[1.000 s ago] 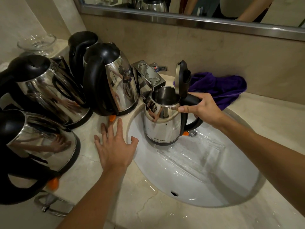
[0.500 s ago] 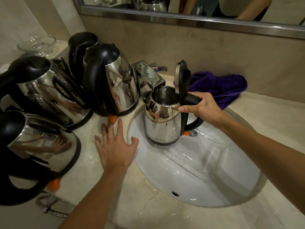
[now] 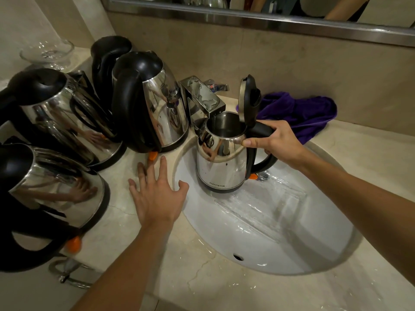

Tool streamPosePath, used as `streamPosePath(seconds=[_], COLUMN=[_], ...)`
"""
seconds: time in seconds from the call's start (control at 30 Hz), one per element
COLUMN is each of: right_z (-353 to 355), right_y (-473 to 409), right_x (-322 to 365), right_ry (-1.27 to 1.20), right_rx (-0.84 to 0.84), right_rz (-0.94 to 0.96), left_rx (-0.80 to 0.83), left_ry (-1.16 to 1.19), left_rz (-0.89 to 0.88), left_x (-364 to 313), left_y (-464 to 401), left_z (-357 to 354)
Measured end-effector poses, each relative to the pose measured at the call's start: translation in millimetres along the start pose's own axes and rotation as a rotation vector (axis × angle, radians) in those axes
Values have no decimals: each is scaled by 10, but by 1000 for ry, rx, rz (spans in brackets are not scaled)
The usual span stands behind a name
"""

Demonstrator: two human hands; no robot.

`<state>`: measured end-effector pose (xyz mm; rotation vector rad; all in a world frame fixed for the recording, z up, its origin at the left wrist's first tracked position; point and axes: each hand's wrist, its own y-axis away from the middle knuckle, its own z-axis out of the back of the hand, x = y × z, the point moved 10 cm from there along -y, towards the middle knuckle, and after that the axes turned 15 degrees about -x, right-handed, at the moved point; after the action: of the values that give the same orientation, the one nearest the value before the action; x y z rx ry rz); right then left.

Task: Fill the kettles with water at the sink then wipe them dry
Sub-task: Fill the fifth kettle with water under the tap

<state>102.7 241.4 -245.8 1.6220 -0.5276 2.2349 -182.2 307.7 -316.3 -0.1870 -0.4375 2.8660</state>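
Observation:
A small steel kettle [image 3: 221, 169] with its black lid flipped up stands in the white sink [image 3: 292, 239], its mouth under the chrome faucet [image 3: 202, 97]. My right hand [image 3: 276, 140] grips its black handle. My left hand [image 3: 155, 194] rests flat with spread fingers on the beige counter [image 3: 202, 288] at the sink's left rim. Several larger steel kettles with black lids stand on the counter at left: one nearest the faucet [image 3: 148, 104], one behind it [image 3: 107, 55], one further left [image 3: 60, 113], one at the front left [image 3: 49, 189]. A purple cloth [image 3: 303, 113] lies behind the sink.
A glass bowl [image 3: 47, 52] sits at the far left corner. A mirror with a metal frame [image 3: 269, 21] runs along the wall above. Water film lies in the sink basin and wet patches on the counter's front. A metal ring [image 3: 67, 274] hangs below the counter edge.

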Motion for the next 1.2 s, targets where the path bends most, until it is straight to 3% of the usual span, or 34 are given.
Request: streamPosePath(seconds=[1.2], right_z=[-12], right_y=[7], right_x=[22], right_ry=[-1], right_rx=[0], right_rz=[-2], left_rx=[-4], left_ry=[0], left_rz=[5], left_x=[11], left_y=[1], left_z=[-17])
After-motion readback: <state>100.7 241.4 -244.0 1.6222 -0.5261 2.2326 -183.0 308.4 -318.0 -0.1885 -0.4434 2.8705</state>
